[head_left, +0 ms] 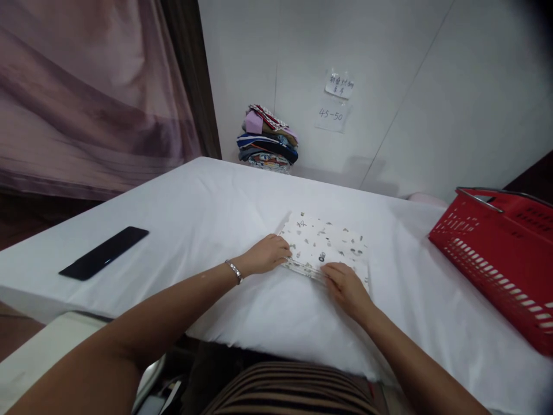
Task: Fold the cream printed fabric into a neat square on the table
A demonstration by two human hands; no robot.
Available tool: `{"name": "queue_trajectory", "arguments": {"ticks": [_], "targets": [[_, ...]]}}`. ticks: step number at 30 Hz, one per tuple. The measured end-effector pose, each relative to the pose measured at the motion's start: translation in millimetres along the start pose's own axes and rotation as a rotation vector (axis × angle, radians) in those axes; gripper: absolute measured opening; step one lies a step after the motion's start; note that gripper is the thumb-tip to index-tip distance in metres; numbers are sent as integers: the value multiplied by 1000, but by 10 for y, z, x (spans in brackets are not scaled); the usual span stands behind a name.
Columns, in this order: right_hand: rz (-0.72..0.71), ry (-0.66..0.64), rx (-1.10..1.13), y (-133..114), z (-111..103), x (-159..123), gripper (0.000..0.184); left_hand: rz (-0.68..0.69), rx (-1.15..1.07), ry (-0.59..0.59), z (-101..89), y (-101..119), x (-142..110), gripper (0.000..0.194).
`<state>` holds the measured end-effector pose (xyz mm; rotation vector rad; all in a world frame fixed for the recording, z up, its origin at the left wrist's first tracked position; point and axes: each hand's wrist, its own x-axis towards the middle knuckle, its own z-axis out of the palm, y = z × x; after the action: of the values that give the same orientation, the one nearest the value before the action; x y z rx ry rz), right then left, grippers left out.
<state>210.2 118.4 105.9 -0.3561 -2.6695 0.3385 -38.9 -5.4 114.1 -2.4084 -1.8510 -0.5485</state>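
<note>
Cloth (311, 235), one folded piece, lies on one white table (207, 202). Two hands, left hand (273, 253) and right hand (348, 287), touch its near side, fingers half curled; whether they pinch, I cannot tell.

Looks like matt cloth in the printed bundle (317, 237), creased cloth over the table (216, 207), smooth plastic in the basket (514, 259), shiny metal in its handle (480, 200) and the bracelet (234, 271), paper in the notes (331, 118).
</note>
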Motion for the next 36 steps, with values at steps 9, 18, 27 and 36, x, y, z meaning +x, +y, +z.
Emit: {"name": "queue_trajectory", "arguments": {"ticks": [9, 18, 27, 36], "targets": [[114, -89, 32, -16, 99, 164, 23, -111, -160, -40, -13, -32, 80, 13], [182, -61, 139, -2, 124, 169, 15, -141, -204, -49, -25, -28, 160, 11], [75, -23, 65, -38, 154, 106, 19, -31, -176, 5, 23, -64, 15, 20], [-28, -92, -114, -30, 118, 52, 27, 36, -55, -7, 18, -61, -41, 16]]}}
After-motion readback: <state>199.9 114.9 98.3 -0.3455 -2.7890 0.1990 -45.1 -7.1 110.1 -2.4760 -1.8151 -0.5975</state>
